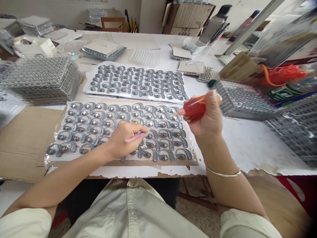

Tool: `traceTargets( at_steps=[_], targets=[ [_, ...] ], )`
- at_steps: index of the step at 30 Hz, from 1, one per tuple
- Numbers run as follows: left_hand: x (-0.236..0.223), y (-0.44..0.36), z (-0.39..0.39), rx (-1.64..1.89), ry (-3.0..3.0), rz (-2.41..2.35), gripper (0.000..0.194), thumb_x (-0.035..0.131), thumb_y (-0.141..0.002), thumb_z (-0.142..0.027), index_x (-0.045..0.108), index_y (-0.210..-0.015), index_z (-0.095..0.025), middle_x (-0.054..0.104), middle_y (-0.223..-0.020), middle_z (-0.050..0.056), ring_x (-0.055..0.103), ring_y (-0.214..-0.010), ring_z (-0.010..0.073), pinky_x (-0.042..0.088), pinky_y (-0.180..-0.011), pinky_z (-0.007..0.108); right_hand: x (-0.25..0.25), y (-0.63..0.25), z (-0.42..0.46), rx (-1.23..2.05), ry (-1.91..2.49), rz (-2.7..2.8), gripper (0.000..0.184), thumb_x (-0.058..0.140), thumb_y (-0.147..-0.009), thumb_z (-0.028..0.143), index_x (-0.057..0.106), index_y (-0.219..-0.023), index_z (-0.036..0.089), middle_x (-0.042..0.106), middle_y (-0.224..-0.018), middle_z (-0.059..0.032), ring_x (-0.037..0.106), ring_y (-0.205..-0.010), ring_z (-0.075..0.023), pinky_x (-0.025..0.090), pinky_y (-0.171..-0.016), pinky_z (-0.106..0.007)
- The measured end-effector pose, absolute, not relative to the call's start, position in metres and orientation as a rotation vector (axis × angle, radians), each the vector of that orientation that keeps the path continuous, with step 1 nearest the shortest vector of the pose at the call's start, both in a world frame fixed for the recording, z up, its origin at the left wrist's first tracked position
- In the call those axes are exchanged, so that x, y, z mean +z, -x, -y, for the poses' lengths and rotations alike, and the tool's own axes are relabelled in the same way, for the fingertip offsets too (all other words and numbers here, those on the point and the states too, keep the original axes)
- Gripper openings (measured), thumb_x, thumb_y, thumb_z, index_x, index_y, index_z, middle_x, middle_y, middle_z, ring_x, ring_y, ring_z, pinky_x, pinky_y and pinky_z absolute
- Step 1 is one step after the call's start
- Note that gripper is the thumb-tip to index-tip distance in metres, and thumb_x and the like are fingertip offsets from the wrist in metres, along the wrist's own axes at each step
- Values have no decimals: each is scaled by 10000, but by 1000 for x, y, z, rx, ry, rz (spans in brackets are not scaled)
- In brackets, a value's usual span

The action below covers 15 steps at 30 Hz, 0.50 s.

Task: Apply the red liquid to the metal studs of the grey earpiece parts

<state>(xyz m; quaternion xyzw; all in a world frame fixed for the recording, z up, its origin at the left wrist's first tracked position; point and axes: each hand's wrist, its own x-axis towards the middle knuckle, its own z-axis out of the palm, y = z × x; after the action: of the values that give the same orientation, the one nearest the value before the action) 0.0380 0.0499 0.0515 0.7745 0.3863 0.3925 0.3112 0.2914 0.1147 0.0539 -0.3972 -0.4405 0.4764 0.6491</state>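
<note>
My left hand is closed around a thin pink stick, whose tip points at the grey ear-hook pieces below. Many of these grey ear-hook pieces, each with a shiny round part, lie in rows on a white padded sheet in front of me. In my right hand is a red squeeze bottle, held tilted above the right side of the sheet, its narrow nozzle pointing left. A second sheet with similar pieces lies just behind.
Tall stacks of filled trays stand at the left, and more trays at the right. Flat cardboard lies at the left front. A clear blister tray, a grey bottle and a red bag sit farther back.
</note>
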Motion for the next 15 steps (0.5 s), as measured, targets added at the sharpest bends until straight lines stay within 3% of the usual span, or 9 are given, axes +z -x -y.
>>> traceTargets(
  at_steps=[3,6,8,12,15],
  targets=[
    [27,-43,-46,1142,-2550,-840,148,553,-853,-96,698,-874,-115,753,-848,80,708,-707,155,517,-550,218,52,-276,-112,1137,897,1096,403,781,-685,526,552,-805,217,645,-702,-12,614,-522,-170,379,-322,-218],
    [12,-46,-39,1119,-2915,-772,189,480,-882,-73,666,-857,-91,745,-854,101,698,-673,153,463,-479,229,40,-265,-97,1159,923,1227,396,752,-723,534,599,-879,203,659,-737,-36,642,-597,-194,411,-348,-228],
    [9,-47,-35,1063,-3019,-760,226,440,-897,-65,656,-834,-81,740,-853,114,672,-604,142,454,-464,250,32,-263,-88,1044,956,1282,381,753,-731,540,624,-869,209,643,-734,-22,631,-596,-180,424,-374,-237],
    [11,-51,-33,1013,-3067,-799,278,396,-910,-68,655,-810,-84,733,-836,125,627,-537,142,469,-469,281,23,-260,-78,642,987,1424,338,763,-743,510,659,-867,214,637,-795,-18,617,-672,-167,505,-577,-299],
    [9,-53,-31,985,-3083,-841,255,413,-883,-47,656,-812,-77,730,-829,135,609,-514,148,469,-469,292,21,-255,-76,477,890,1569,274,740,-786,435,641,-896,203,625,-761,-17,599,-637,-164,483,-579,-310]
  ],
)
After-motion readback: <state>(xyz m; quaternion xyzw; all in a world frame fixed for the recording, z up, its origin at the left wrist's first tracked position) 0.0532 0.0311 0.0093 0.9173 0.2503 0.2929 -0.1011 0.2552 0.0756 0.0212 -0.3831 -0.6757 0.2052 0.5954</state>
